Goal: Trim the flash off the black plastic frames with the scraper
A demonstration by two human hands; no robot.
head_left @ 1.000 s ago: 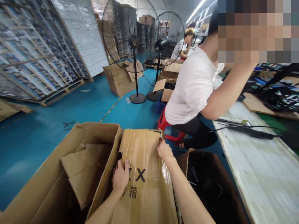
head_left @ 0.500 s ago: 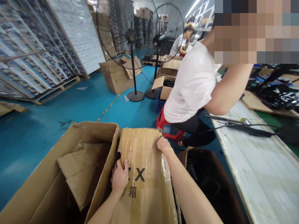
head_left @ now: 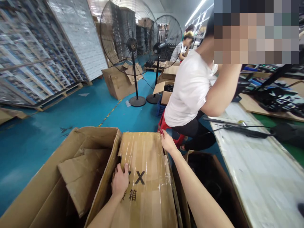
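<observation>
A taped cardboard box (head_left: 147, 199) with black printed letters and characters stands in front of me. My left hand (head_left: 120, 180) grips its left edge, with the thumb on the top face and the fingers curled by the side. Just beyond those fingers a small black piece (head_left: 119, 159) shows at the edge; I cannot tell what it is. My right hand (head_left: 169, 142) is closed at the box's far right corner. A thin reddish tool (head_left: 160, 129) sticks out of it, its kind unclear. The box's right side flap (head_left: 167, 171) stands slightly apart along the edge.
An open carton (head_left: 54, 167) with folded cardboard stands at left. Another open carton (head_left: 213, 177) with dark contents is at right, beside a pale worktable (head_left: 251, 171). A co-worker in a white shirt (head_left: 185, 91) sits on a red stool (head_left: 162, 125). Two floor fans (head_left: 134, 63) stand ahead.
My right hand has moved slightly outward at the far right corner, and the reddish tool now shows. The right side flap has come further apart from the box. My left hand keeps its place.
</observation>
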